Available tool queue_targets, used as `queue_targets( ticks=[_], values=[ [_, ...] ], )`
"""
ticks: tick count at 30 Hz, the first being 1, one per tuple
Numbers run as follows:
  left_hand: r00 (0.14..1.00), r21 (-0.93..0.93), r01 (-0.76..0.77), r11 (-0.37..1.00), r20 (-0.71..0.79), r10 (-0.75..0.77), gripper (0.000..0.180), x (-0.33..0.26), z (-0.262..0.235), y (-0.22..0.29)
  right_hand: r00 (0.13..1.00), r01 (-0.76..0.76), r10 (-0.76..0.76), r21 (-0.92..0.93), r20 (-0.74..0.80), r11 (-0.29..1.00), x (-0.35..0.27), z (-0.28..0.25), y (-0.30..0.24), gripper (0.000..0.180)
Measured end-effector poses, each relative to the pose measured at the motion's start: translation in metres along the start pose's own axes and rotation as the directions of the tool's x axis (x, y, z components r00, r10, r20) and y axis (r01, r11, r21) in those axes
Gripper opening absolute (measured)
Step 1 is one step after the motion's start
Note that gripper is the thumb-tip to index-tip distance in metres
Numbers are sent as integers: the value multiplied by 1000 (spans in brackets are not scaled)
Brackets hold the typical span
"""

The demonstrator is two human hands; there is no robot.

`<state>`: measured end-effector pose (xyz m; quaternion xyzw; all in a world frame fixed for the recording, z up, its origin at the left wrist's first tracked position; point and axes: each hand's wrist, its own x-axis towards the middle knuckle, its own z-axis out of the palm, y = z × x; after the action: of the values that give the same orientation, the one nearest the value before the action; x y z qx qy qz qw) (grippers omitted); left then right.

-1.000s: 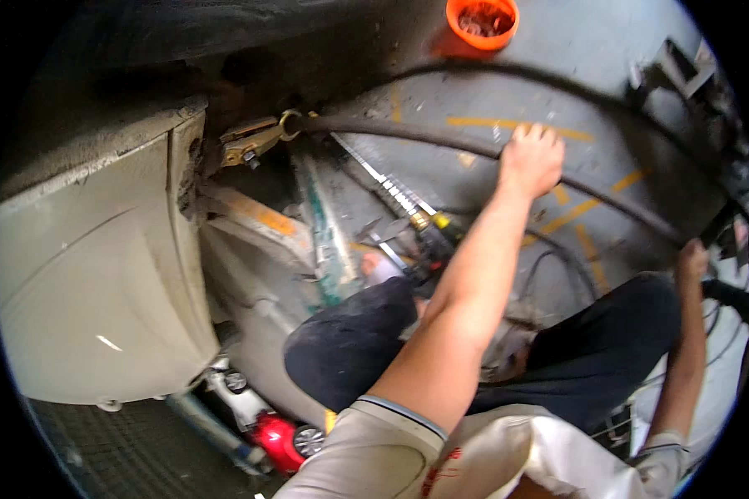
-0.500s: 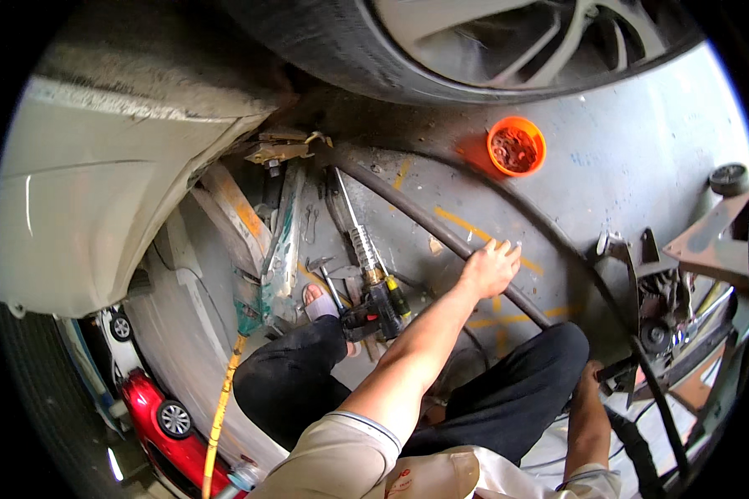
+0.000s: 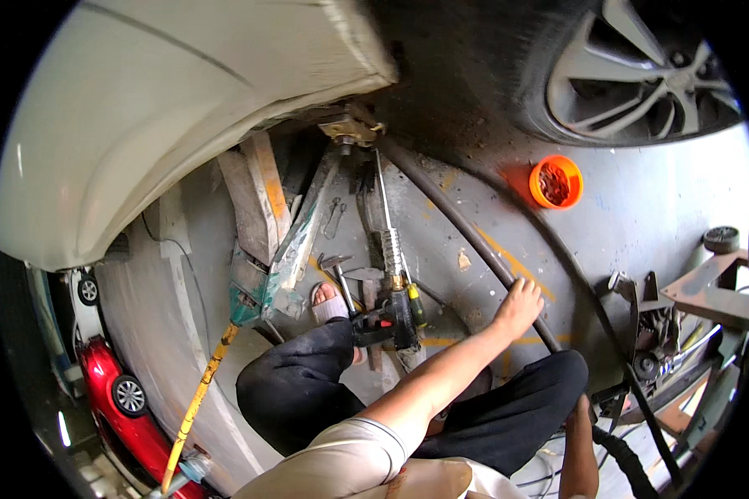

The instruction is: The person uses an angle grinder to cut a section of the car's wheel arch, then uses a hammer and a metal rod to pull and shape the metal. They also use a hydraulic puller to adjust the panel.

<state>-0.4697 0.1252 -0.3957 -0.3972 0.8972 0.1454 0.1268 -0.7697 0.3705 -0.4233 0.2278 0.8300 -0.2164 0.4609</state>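
My left hand [image 3: 520, 306] is wrapped round a long dark metal bar [image 3: 466, 229]. The bar slants from beside a metal clamp [image 3: 349, 131] under the pale car body [image 3: 158, 125] down to my right knee. Beyond that knee, my right hand [image 3: 581, 409] is mostly hidden, so its fingers do not show. Between my legs and the clamp, a black and red power tool [image 3: 401, 316] with a coil spring and long rod lies on the floor. A screwdriver [image 3: 416, 304] with a yellow and black handle rests against its side, and a hammer [image 3: 338, 270] lies near my foot.
A green jack [image 3: 245, 291] with a yellow handle [image 3: 198, 403] stands at left. Far right are a car wheel [image 3: 641, 91] and an orange bucket [image 3: 556, 182] of reddish-brown bits. A dark hose [image 3: 566, 258] crosses the floor. Metal parts [image 3: 653, 337] and a red car [image 3: 121, 399] flank me.
The whole view has shifted, so the car body, wheel and bucket appear farther right. My left hand keeps its hold on the bar. My right hand is now more hidden behind the knee.
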Motion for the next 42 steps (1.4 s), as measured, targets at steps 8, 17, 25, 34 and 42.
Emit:
queue_targets(
  ticks=[8, 17, 25, 34, 42],
  values=[
    [614, -662, 172, 730, -507, -605, 41, -98, 52, -48, -28, 996, -703, -39, 711, -80, -303, 228, -78, 17],
    [23, -304, 952, -20, 139, -990, 58, -240, 103, -245, -188, 978, -220, 204, 957, 53, -331, 419, 62, 21],
    [269, -537, 825, 178, 96, -958, 28, -260, 54, -295, -141, 990, -222, 135, 965, -43, -327, 443, 49, 36],
    [661, -953, -225, -204, 4, -750, 25, -250, -146, -262, -157, 947, 72, 130, 985, 295, -442, 398, -26, 32],
    [822, -609, 122, 783, -379, -424, 12, -314, 28, -216, -608, 537, -73, 342, 790, -771, -469, 366, -137, 22]
  ],
)
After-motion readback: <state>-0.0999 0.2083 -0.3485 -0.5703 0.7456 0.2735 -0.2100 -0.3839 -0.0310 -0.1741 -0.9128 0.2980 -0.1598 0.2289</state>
